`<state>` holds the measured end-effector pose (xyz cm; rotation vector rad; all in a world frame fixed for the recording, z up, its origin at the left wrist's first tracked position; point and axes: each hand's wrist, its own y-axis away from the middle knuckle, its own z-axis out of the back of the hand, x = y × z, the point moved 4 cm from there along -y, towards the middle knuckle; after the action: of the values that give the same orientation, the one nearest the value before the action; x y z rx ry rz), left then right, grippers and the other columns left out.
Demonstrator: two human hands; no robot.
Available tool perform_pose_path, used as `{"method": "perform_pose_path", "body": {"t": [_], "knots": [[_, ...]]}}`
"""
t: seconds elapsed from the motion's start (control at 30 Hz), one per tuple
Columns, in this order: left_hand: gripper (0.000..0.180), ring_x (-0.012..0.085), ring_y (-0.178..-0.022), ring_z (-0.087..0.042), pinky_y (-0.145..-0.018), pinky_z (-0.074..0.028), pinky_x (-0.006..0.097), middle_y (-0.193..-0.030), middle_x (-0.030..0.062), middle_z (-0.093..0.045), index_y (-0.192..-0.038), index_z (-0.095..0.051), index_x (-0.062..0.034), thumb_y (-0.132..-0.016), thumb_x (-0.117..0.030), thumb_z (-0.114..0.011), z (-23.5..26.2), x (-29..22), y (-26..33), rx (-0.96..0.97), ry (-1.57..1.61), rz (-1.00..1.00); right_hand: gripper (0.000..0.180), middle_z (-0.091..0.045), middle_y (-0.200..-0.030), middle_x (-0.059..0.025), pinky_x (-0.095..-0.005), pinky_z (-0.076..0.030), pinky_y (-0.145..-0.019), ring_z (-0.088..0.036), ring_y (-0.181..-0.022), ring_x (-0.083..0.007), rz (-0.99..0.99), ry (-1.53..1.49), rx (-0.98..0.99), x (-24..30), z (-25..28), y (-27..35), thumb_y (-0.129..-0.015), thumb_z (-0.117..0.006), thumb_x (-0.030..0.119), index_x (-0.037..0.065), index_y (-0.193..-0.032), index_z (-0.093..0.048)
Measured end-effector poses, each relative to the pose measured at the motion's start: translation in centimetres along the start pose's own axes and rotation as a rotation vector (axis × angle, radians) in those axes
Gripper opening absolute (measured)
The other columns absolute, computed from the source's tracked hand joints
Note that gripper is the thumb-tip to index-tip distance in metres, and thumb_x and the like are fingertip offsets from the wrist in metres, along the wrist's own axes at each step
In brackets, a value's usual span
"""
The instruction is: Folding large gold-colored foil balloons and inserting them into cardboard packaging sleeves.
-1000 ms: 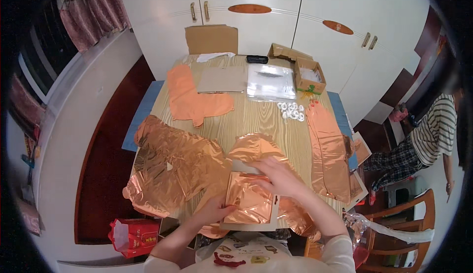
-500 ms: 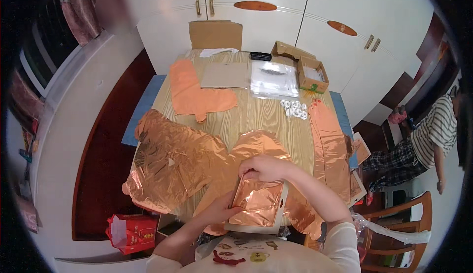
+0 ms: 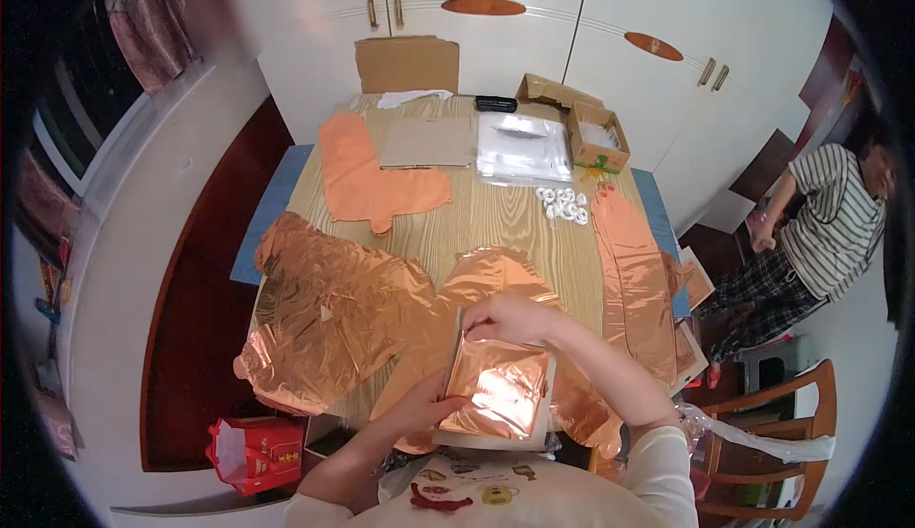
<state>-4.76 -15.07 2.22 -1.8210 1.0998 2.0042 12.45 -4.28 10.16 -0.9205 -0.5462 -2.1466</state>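
Folded copper foil (image 3: 496, 385) on pale card (image 3: 496, 442) is at the table's (image 3: 477, 234) near edge, its left side gripped by the left hand (image 3: 431, 400), thumb on top, fingers hidden; the right hand (image 3: 515, 319) curls over its far edge, and whether it grips cannot be told. Near the far right corner, an open cardboard box (image 3: 602, 158) with green print holds indistinct pale items. Below the near left corner, a red bag (image 3: 269, 454) bears small gold print, its contents hidden.
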Motion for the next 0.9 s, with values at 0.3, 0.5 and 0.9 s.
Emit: {"method": "perform_pose_path", "body": {"t": [0.3,0.5,0.9], "knots": [[0.039,0.0045,-0.09,-0.052,-0.078,-0.046,0.023,-0.105,-0.0014,-0.058,-0.132,-0.048,-0.0049,-0.094,-0.007,-0.059,-0.7,-2.3,0.9,0.03,0.065,0.046,0.013,-0.07,-0.085,-0.0124,-0.0366,-0.051,-0.071,-0.068,-0.079,-0.027,-0.056,0.066,-0.022,-0.3,-0.2,0.8,-0.086,-0.067,0.014,0.004,-0.095,-0.067],[0.035,0.0039,-0.085,-0.051,-0.073,-0.045,0.021,-0.101,-0.0031,-0.058,-0.129,-0.05,-0.0039,-0.096,-0.01,-0.058,-0.6,-0.3,0.4,-0.069,0.11,0.062,0.017,-0.069,-0.085,-0.0131,-0.0427,-0.051,-0.072,-0.066,-0.081,-0.0337,-0.105,0.162,-0.115,-0.7,-1.4,0.6,-0.087,-0.066,0.021,0.006,-0.095,-0.066],[0.027,0.0085,-0.078,-0.055,-0.069,-0.045,0.024,-0.091,0.0022,-0.064,-0.12,-0.056,0.0005,-0.096,-0.013,-0.057,3.0,-0.7,3.3,-0.405,0.139,0.162,0.027,-0.066,-0.104,-0.0196,-0.0456,-0.049,-0.087,-0.062,-0.1,-0.0374,-0.197,0.342,-0.575,-8.8,10.0,-4.0,-0.091,-0.058,0.025,0.003,-0.105,-0.064]]}}
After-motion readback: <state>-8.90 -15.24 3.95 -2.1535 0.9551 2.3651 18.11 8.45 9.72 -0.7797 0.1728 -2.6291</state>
